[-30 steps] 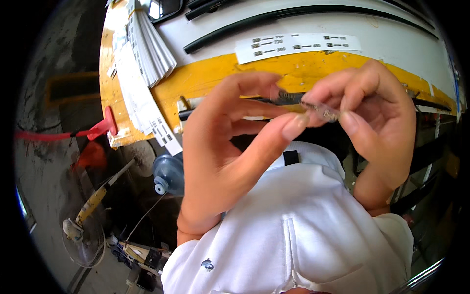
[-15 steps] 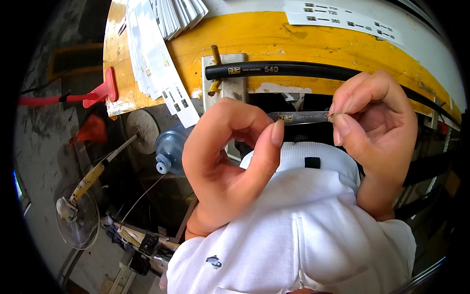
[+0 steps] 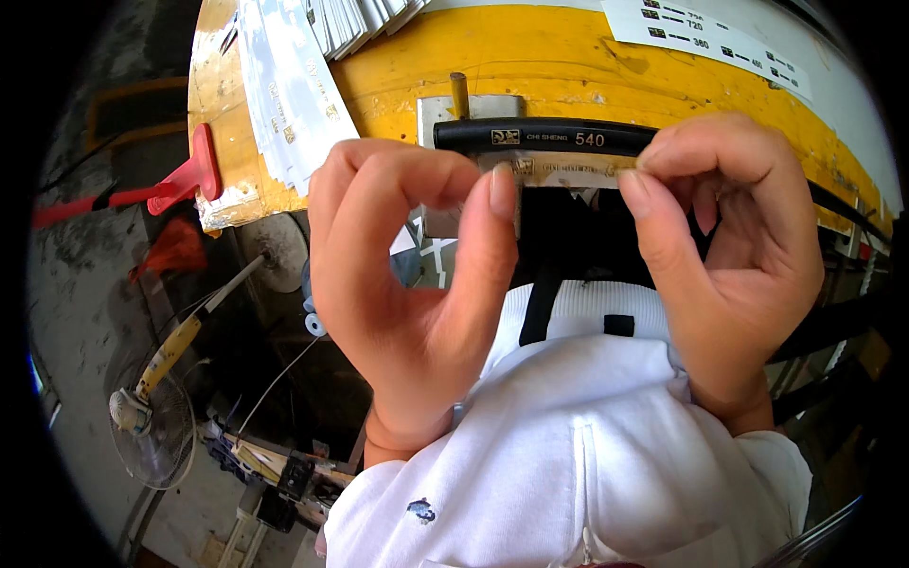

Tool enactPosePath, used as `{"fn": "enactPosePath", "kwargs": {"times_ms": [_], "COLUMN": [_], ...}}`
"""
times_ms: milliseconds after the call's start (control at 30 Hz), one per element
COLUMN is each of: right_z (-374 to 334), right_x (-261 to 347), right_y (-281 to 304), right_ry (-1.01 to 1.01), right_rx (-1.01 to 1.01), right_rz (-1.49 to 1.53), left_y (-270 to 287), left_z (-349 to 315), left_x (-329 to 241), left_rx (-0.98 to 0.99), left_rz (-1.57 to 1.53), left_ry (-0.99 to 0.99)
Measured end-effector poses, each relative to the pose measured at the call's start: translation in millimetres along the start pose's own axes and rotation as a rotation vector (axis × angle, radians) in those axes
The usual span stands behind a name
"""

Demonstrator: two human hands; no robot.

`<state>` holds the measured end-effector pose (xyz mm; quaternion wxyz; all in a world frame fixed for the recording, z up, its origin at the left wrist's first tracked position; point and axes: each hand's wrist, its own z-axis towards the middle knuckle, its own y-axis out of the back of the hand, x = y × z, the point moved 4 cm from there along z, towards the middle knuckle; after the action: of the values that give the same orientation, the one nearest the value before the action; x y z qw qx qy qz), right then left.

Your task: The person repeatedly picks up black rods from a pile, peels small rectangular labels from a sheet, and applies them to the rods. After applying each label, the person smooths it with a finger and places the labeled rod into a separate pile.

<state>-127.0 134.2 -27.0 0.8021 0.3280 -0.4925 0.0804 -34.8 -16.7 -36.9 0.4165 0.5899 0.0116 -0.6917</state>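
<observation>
Between my two hands stretches a narrow see-through label strip point(image 3: 573, 171) with gold print. My left hand point(image 3: 402, 246) pinches its left end between thumb and forefinger. The right end sits in a thumb-and-forefinger pinch of my right hand point(image 3: 743, 227). Just beyond the strip, and running along it, lies a black tube point(image 3: 454, 136) bearing similar gold print; whether strip and tube touch, I cannot tell. The tube's left end rests over a metal plate point(image 3: 483, 103) with an upright peg point(image 3: 459, 95). My right fingertips are close to the tube and hide part of it.
On the yellow table point(image 3: 398, 99), printed label sheets point(image 3: 284, 104) and a stack of white slips point(image 3: 355, 24) lie at the left. Another label sheet point(image 3: 705, 38) is at the far right. A red-handled tool point(image 3: 194, 175) hangs past the left edge; a fan point(image 3: 151, 426) stands lower left.
Both hands have moved away from my body with the strip, bringing it from above my lap to just below the black tube. The view has shifted slightly.
</observation>
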Motion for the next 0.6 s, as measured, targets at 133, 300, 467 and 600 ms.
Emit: {"fn": "enactPosePath", "kwargs": {"times_ms": [133, 300, 467, 600], "right_z": [2, 3, 1, 5], "right_x": [-9, -9, -5, -8], "right_y": [-12, -10, -7, -9], "right_ry": [0.034, 0.069, 0.063, 0.057], "right_rx": [-0.076, -0.008, 0.015, 0.047], "right_rz": [-0.087, -0.060, 0.251, 0.381], "left_y": [-3, -1, 3, 2], "left_z": [6, 7, 7, 7], "left_x": [11, 15, 12, 15], "left_rx": [-0.026, -0.022, 0.005, 0.043], "left_rz": [0.048, 0.017, -0.013, 0.005], "left_ry": [0.001, -0.028, -0.035, -0.060]}}
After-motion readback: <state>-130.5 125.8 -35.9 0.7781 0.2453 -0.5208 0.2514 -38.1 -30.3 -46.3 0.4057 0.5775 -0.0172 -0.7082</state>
